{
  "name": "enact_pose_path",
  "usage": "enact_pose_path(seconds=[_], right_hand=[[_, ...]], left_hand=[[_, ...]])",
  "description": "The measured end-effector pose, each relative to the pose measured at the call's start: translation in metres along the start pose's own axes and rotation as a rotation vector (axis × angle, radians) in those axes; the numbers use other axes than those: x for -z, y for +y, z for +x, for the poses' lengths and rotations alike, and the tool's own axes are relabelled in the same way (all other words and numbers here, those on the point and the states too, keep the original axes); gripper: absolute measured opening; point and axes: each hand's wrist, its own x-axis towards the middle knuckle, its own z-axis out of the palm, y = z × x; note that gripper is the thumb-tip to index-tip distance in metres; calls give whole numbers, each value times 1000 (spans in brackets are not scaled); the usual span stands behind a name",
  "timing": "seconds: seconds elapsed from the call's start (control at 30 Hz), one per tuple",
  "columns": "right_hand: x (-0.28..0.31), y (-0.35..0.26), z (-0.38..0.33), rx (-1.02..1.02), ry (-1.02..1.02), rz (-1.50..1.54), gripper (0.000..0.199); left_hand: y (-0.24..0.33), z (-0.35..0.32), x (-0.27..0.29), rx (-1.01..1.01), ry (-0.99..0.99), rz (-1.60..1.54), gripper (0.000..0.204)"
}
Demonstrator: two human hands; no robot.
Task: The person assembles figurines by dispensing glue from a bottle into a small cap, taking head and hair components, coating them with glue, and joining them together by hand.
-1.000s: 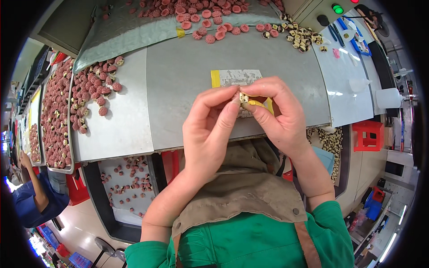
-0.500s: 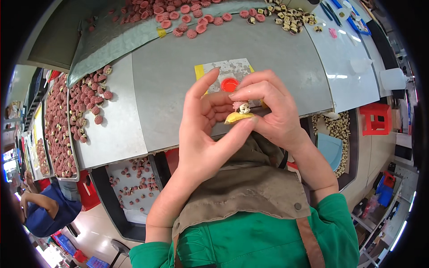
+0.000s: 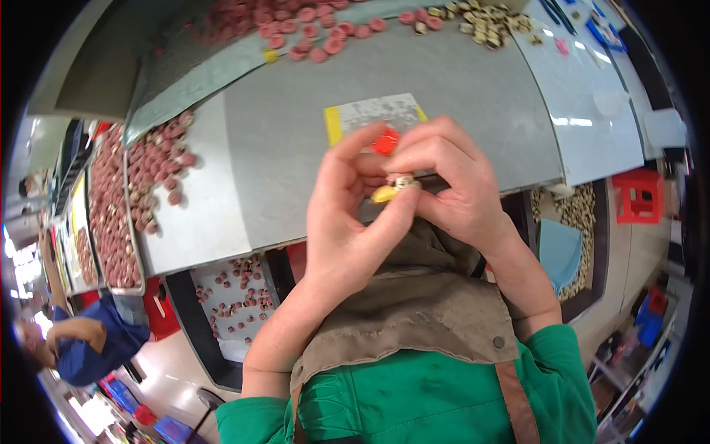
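My left hand (image 3: 342, 222) and my right hand (image 3: 460, 189) meet over the front edge of the grey work table. Between their fingertips they grip a small pink-and-cream piece (image 3: 403, 180), bumpy on its pink side and partly hidden by the fingers. A small yellow piece (image 3: 382, 195) lies against it by my left thumb; I cannot make out its kind. Both hands are closed, thumbs pressed close together. Just beyond the fingers sits a small round red item (image 3: 385, 140) on a grey-white sheet (image 3: 370, 109) with yellow edges.
Pink bumpy shells (image 3: 303, 29) and cream-and-dark pieces (image 3: 484, 29) lie along the far side. At left, a tray (image 3: 117, 244) holds many pink-and-cream pieces. Open drawers flank me below the table; the right one holds a light-blue scoop (image 3: 560, 255). A co-worker (image 3: 103, 337) stands at left.
The view has shifted slightly. Both hands still hold the small piece; my left thumb and fingers have closed in, covering more of it and of the yellow piece. The co-worker's arm has moved.
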Motion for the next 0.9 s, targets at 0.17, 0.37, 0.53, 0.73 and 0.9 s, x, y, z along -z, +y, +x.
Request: enact_pose_path(seconds=[0.17, 0.37, 0.53, 0.73, 0.9], right_hand=[[-8, -28, 6, -54, -56, -90, 35], [-15, -30, -8, -172, -82, 139, 21], [-4, -26, -15, -170, -56, 208, 19], [60, -30, -48, -335, 182, 60, 15], [154, -16, -75, -391, 655, -225, 17]], left_hand=[[14, -15, 35, -138, 102, 52, 47], [26, -18, 160, -483, 261, 1329, 22], [48, -8, 238, -532, 428, 1588, 17], [31, 13, 245, -453, 482, 1731, 24], [38, 11, 222, -631, 466, 1417, 22]])
